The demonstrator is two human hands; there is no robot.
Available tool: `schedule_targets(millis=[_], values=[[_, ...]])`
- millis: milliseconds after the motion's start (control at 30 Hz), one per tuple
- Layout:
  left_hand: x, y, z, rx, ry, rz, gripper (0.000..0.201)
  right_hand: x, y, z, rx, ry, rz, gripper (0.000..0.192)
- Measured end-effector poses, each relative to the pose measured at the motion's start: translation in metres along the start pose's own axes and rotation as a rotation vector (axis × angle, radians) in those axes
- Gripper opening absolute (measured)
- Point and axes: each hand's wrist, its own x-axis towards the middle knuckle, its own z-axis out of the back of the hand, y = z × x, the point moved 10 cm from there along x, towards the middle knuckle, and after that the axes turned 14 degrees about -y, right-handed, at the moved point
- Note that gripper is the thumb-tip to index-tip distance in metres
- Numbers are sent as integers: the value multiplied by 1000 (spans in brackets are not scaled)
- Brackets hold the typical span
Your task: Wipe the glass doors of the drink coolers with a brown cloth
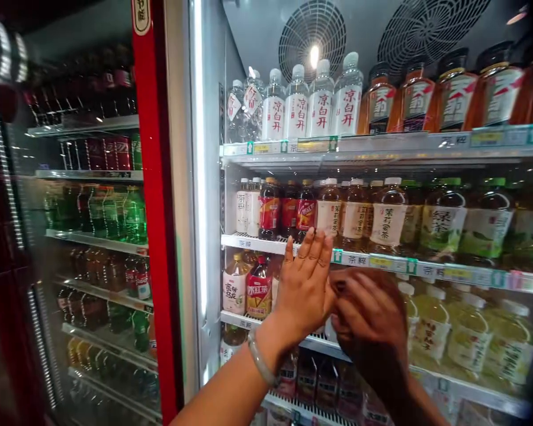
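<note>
My left hand (pixel 304 290) is raised flat, fingers stretched upward, its fingertips over the front rail of the second shelf (pixel 382 261) in an open drinks cooler. It holds nothing, and a grey bracelet (pixel 261 361) circles the wrist. My right hand (pixel 368 313) is just right of it, blurred and in shadow, with fingers curled near the same rail. I cannot see whether it grips anything. Behind the hands stand a red-labelled tea bottle (pixel 258 290) and a pale-labelled bottle (pixel 234 287).
The top shelf carries clear water bottles (pixel 322 106) and amber tea bottles (pixel 417 97). Green tea bottles (pixel 442 222) fill the right side. A red door frame (pixel 153 207) divides off a closed glass cooler with green soda bottles (pixel 124 213) at left.
</note>
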Motion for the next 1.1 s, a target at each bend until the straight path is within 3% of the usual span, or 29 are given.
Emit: schedule_targets(millis=[100, 200, 300, 400, 500, 567, 633, 700, 867, 933, 1100], values=[[-6, 39, 23, 29, -35, 75, 81, 35, 38, -34, 113, 85, 47, 37], [-13, 79, 45, 50, -56, 94, 80, 73, 33, -44, 17, 12, -112, 40], [-19, 117, 66, 73, -73, 66, 80, 86, 45, -48, -89, -98, -187, 37], [-6, 161, 82, 122, -67, 13, 82, 112, 89, -98, 14, 3, -29, 38], [30, 208, 98, 183, -68, -27, 81, 185, 121, -161, 87, 29, 116, 40], [56, 235, 111, 211, -88, -40, 79, 244, 122, -192, 64, -33, 57, 38], [71, 256, 126, 226, -109, -47, 78, 281, 126, -212, 48, -83, -21, 37], [69, 271, 142, 226, -128, -57, 78, 282, 148, -222, 58, -60, 2, 36], [20, 290, 167, 170, -86, -103, 81, 199, 238, -215, 155, 110, 424, 23], [9, 294, 172, 148, -57, -120, 80, 205, 240, -212, 191, 89, 449, 21], [16, 299, 187, 144, -26, -108, 68, 324, 165, -260, 32, -2, 38, 32]])
